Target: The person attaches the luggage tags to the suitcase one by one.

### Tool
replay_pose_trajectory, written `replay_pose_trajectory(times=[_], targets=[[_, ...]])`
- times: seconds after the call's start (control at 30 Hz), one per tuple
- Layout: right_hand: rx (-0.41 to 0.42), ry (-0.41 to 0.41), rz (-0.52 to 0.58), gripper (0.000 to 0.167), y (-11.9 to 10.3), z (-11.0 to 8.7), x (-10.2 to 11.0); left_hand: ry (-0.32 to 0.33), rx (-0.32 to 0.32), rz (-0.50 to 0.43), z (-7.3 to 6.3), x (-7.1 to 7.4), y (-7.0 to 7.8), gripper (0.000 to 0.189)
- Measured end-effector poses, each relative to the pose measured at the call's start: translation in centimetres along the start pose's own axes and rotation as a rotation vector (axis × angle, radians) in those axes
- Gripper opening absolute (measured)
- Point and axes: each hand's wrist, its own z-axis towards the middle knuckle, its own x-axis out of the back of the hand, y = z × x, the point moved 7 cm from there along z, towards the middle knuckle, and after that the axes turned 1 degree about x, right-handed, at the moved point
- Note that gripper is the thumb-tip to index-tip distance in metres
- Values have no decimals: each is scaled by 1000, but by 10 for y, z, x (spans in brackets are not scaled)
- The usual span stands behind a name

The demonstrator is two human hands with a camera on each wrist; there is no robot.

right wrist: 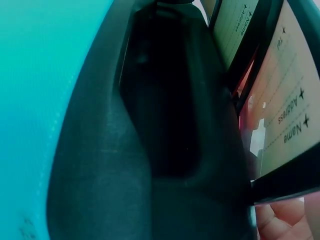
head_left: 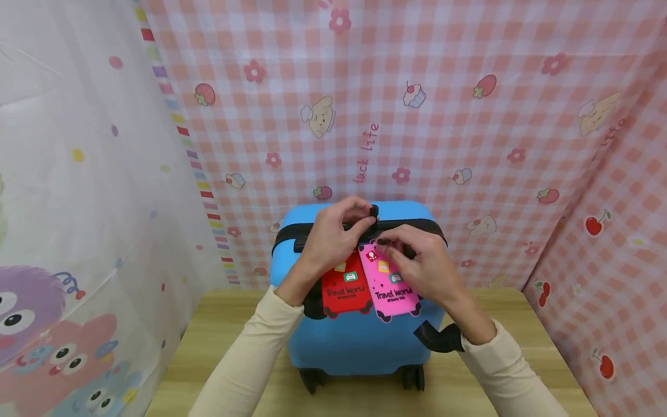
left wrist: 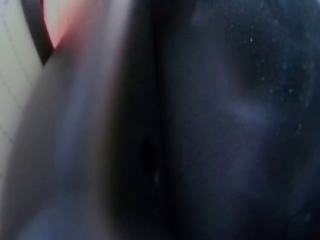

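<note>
A blue suitcase point(head_left: 359, 341) stands upright with two luggage tags against its front. My left hand point(head_left: 330, 234) pinches a short black strap end point(head_left: 374, 211) between thumb and fingertips, above the suitcase's black handle. Lower and to the right, my right hand point(head_left: 424, 263) has thumb and fingers together on a small dark strap piece at the top of the pink luggage tag point(head_left: 393, 289). The red luggage tag point(head_left: 346, 291) hangs beside it, partly behind my left hand. In the right wrist view, the black handle point(right wrist: 100, 165) fills the middle, and printed name cards point(right wrist: 295, 100) show on the tags' backs.
The suitcase stands on a wood-grain surface point(head_left: 484, 324), close to a pink checked cloth backdrop point(head_left: 365, 87). A white printed cloth point(head_left: 104, 202) hangs at the left. A black band point(head_left: 440, 337) sticks out from my right wrist. The left wrist view is dark and blurred.
</note>
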Motion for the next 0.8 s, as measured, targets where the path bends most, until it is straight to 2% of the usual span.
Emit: replay_pose_trajectory(times=[0.37, 0.57, 0.7, 0.8], targets=[[-28, 6, 11, 12, 1, 0, 3, -52, 12, -28, 1, -3, -1, 14], [-78, -27, 13, 11, 3, 1, 2, -49, 21, -56, 0, -3, -2, 13], [-127, -33, 69, 13, 6, 3, 3, -47, 17, -67, -1, -3, -2, 12], [-196, -27, 152, 14, 12, 4, 2, -55, 8, -63, -2, -4, -2, 11]])
